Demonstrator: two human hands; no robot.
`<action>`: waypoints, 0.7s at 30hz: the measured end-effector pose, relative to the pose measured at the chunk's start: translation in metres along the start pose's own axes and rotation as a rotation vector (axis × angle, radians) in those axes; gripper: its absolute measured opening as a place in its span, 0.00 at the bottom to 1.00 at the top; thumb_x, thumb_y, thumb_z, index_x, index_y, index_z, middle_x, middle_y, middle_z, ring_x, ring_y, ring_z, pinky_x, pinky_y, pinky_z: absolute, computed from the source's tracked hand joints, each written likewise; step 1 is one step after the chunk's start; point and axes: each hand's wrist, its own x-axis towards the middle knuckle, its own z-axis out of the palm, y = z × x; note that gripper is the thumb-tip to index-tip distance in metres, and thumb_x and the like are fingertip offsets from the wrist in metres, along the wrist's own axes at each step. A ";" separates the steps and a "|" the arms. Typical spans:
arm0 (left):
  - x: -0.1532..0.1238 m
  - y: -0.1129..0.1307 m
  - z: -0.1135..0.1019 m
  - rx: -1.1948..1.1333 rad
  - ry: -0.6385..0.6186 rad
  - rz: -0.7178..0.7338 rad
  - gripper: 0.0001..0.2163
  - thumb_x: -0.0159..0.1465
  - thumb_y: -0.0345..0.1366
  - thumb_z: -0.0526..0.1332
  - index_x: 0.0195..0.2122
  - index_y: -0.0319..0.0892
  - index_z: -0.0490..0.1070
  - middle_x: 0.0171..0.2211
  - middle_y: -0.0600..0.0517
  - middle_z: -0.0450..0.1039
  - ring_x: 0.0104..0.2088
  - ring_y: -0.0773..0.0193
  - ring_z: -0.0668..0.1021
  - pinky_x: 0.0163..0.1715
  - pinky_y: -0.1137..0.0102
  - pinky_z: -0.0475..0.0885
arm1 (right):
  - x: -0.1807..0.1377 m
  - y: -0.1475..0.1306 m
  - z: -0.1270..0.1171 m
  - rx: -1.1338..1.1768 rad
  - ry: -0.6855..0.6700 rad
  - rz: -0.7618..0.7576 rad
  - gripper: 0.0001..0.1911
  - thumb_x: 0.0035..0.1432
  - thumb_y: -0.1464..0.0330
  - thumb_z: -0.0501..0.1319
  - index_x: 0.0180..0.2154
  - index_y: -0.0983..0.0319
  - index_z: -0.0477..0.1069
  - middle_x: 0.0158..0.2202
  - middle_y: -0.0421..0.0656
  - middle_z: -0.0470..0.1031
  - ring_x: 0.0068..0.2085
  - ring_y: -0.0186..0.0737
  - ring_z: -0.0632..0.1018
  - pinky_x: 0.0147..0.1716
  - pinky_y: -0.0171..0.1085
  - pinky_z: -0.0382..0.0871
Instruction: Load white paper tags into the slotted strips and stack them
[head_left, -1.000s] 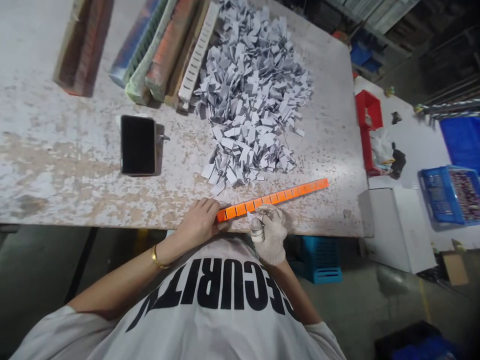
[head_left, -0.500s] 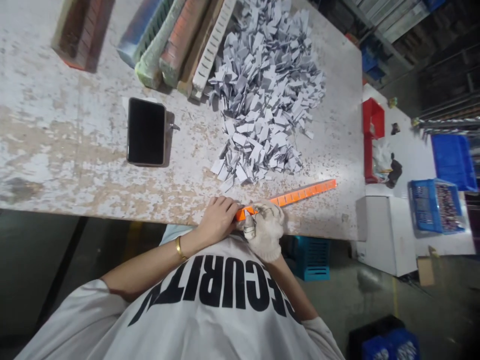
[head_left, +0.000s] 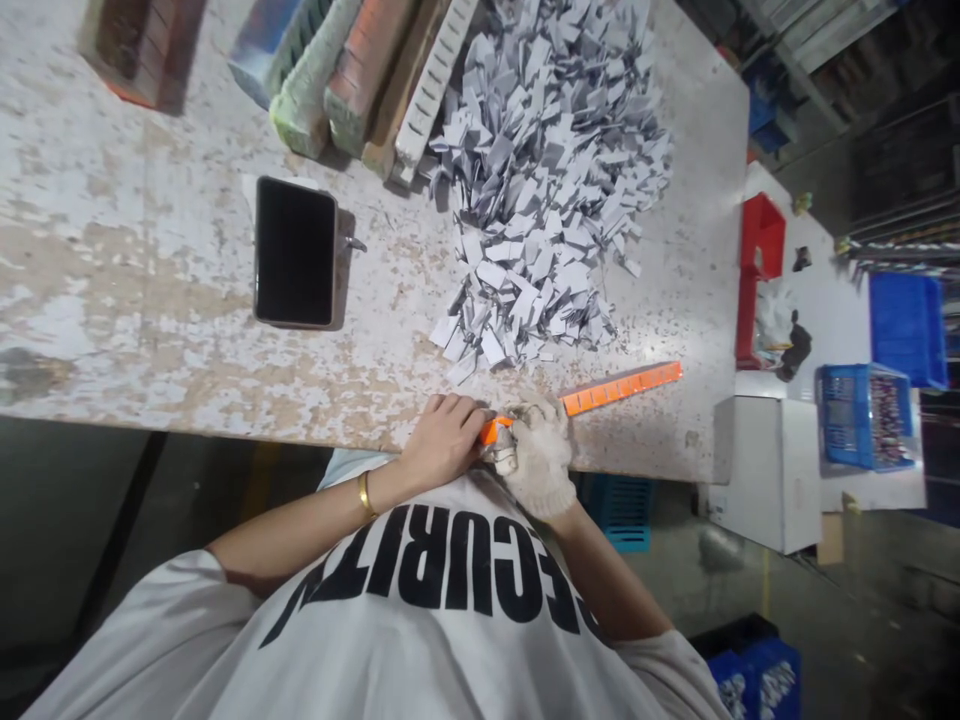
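"What's inside the white-gloved right hand (head_left: 537, 462)?"

"Can't tell. Its fingers (head_left: 541, 425) cover it, and part of the bright orange notched strip (head_left: 621, 388) too."

"And the heap of pale grey paper slips (head_left: 551, 190)?"

"Cut off by the top edge."

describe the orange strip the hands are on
The bright orange strip is long, narrow and straight, apparently plastic, with dark cross-lines dividing it into even segments. It runs at a slight angle along the near edge of the speckled white tabletop. Its near end is held between the bare left hand and white-gloved right hand, which hide part of it.
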 end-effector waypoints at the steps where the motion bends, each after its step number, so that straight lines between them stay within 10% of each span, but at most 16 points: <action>1: 0.000 0.000 0.000 0.007 0.002 0.002 0.09 0.67 0.32 0.62 0.47 0.39 0.71 0.42 0.43 0.73 0.43 0.49 0.72 0.41 0.58 0.63 | 0.000 0.000 0.001 0.008 0.002 -0.002 0.10 0.61 0.70 0.58 0.39 0.61 0.78 0.46 0.50 0.80 0.57 0.52 0.73 0.68 0.57 0.57; 21: 0.001 -0.019 -0.028 0.025 0.014 -0.063 0.17 0.68 0.49 0.63 0.44 0.38 0.71 0.42 0.43 0.75 0.42 0.50 0.73 0.42 0.59 0.65 | -0.023 0.026 0.007 0.368 0.277 0.114 0.11 0.67 0.63 0.55 0.33 0.59 0.72 0.49 0.51 0.75 0.55 0.52 0.75 0.53 0.51 0.74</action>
